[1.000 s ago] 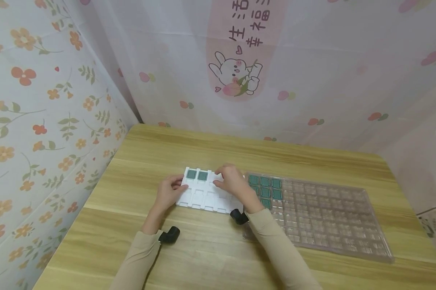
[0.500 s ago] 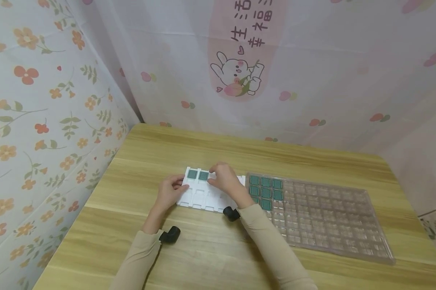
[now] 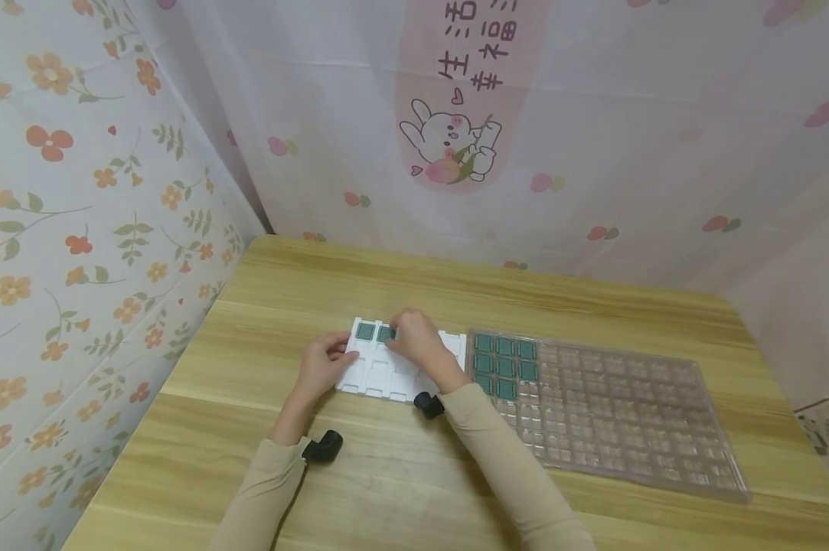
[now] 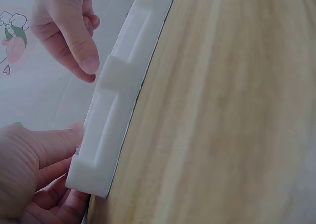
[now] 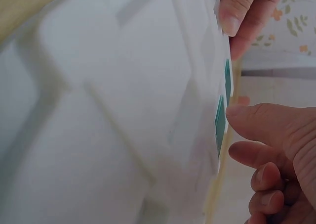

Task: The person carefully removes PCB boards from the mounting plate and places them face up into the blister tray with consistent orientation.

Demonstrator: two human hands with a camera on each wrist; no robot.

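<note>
A white tray (image 3: pixel 380 376) with moulded pockets lies on the table, two green square chips in its far-left pockets. My left hand (image 3: pixel 318 369) grips the tray's left edge, thumb on top and fingers underneath at the corner, as the left wrist view also shows. Over the second chip (image 3: pixel 385 334) is my right hand (image 3: pixel 421 340). In the right wrist view its thumb tip (image 5: pixel 236 112) is right at the edge of that chip (image 5: pixel 220 125); the index fingertip sits lower, apart from the thumb, and the other fingers are curled. The first chip (image 3: pixel 364 330) lies beside it.
A clear plastic tray (image 3: pixel 628 413) with many pockets stands right against the white tray's right end. Several green chips (image 3: pixel 505 367) fill its far-left pockets. The wooden table (image 3: pixel 373 474) meets a printed curtain (image 3: pixel 318 138) at the back and left.
My right hand has moved left across the white tray, from over the third pocket to the second chip, partly covering it now. The left hand has kept its grip.
</note>
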